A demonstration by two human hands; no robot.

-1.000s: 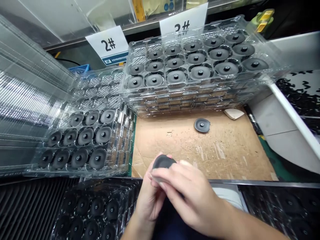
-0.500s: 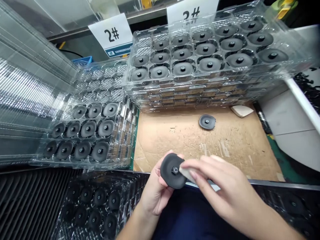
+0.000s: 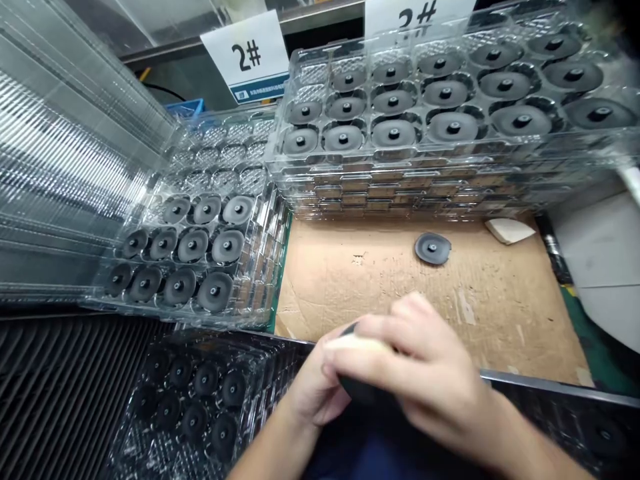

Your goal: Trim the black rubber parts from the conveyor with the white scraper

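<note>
Right hand (image 3: 425, 373): pinching pale pad (image 3: 361, 343), now mostly covering black disc (image 3: 349, 329)
Left hand (image 3: 317, 390): gripping black disc
Trays (image 3: 223, 180): glinting clear plastic

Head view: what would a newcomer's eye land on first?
Probably the back tray, with its rows of dark discs, and the similar left tray. Then the 2# sign behind the left tray, and the lone disc on the cardboard. In the lower middle, the blurred right hand overlaps the left hand.
</note>
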